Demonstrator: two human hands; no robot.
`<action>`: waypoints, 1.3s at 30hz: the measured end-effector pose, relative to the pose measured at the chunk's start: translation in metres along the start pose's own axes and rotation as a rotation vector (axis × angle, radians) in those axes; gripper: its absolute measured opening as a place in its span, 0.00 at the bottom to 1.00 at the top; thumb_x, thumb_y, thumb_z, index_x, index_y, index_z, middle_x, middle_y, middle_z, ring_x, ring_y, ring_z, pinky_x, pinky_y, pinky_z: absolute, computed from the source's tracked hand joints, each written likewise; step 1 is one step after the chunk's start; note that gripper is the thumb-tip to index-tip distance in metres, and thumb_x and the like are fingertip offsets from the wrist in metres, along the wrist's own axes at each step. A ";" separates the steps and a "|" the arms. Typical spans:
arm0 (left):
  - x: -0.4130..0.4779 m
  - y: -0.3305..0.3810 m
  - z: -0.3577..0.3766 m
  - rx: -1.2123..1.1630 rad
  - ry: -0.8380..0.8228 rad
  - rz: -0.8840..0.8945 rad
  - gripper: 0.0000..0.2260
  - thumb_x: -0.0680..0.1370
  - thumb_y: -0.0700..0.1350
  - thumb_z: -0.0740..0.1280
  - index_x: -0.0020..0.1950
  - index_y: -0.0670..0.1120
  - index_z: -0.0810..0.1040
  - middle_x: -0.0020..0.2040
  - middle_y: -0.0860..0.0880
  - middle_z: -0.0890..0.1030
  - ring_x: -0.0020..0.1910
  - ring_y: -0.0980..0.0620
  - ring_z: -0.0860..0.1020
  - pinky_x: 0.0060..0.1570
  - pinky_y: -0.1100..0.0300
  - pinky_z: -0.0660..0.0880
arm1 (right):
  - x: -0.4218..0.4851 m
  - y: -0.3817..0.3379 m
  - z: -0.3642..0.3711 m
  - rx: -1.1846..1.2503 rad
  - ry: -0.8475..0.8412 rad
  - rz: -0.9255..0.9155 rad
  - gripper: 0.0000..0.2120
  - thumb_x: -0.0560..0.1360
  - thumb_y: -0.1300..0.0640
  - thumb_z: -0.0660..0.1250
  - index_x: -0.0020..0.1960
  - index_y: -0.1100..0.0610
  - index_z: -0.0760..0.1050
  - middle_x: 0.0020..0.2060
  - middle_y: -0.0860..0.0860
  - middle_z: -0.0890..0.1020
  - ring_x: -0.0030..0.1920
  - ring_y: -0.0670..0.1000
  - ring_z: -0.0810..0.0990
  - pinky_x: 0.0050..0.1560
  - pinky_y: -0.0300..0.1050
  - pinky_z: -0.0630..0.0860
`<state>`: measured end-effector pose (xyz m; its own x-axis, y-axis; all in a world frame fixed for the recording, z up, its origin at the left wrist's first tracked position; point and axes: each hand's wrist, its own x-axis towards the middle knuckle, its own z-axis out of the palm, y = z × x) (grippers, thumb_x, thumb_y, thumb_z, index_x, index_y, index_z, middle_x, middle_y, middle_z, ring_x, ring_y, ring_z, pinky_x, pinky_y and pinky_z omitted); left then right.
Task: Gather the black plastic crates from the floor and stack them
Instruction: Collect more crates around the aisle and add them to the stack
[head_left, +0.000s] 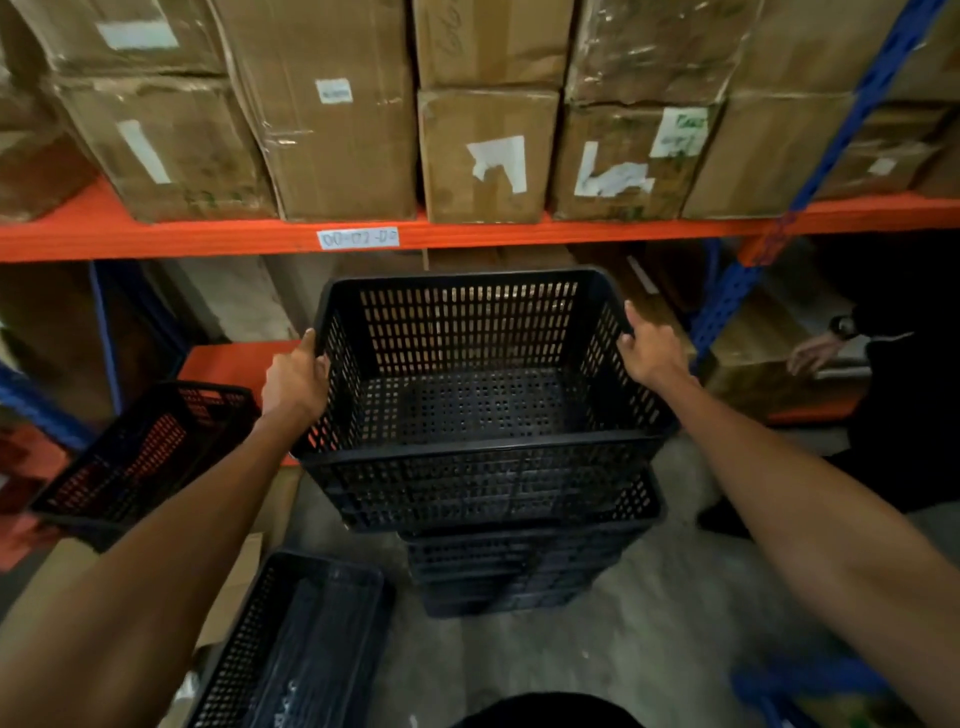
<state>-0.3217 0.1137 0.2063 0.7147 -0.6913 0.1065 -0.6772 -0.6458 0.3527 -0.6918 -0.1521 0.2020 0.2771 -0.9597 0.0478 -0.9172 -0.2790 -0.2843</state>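
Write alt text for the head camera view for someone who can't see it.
Two bare hands, left hand and right hand, grip the side rims of a black crate on top of a stack of crates. Two more black crates, one tilted and one on the floor, sit to the left, below orange shelves holding cardboard boxes.

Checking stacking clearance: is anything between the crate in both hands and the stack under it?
Nothing visible. The top crate, gripped by the left hand and right hand, sits directly over the stack.
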 end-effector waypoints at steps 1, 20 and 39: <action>-0.004 0.007 0.005 -0.005 -0.008 0.004 0.23 0.81 0.46 0.56 0.76 0.48 0.62 0.59 0.30 0.77 0.58 0.28 0.76 0.57 0.40 0.73 | -0.001 0.009 0.000 -0.017 0.011 0.003 0.27 0.81 0.52 0.55 0.79 0.46 0.54 0.58 0.65 0.79 0.59 0.67 0.77 0.54 0.56 0.75; -0.018 0.079 0.054 0.020 0.003 0.013 0.23 0.81 0.47 0.56 0.77 0.48 0.62 0.56 0.27 0.77 0.55 0.26 0.76 0.54 0.40 0.74 | 0.009 0.094 -0.002 0.016 -0.002 0.052 0.27 0.82 0.52 0.55 0.79 0.45 0.52 0.58 0.67 0.77 0.57 0.67 0.77 0.51 0.57 0.75; -0.028 0.073 0.059 0.047 -0.005 -0.020 0.24 0.82 0.48 0.54 0.78 0.48 0.58 0.55 0.33 0.80 0.54 0.32 0.79 0.52 0.44 0.75 | 0.017 0.100 -0.001 -0.069 -0.071 -0.022 0.29 0.82 0.51 0.53 0.80 0.47 0.47 0.57 0.69 0.77 0.59 0.70 0.75 0.55 0.59 0.74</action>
<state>-0.4018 0.0670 0.1746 0.7271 -0.6799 0.0954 -0.6706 -0.6736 0.3107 -0.7789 -0.1965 0.1753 0.3146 -0.9491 -0.0155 -0.9276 -0.3039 -0.2174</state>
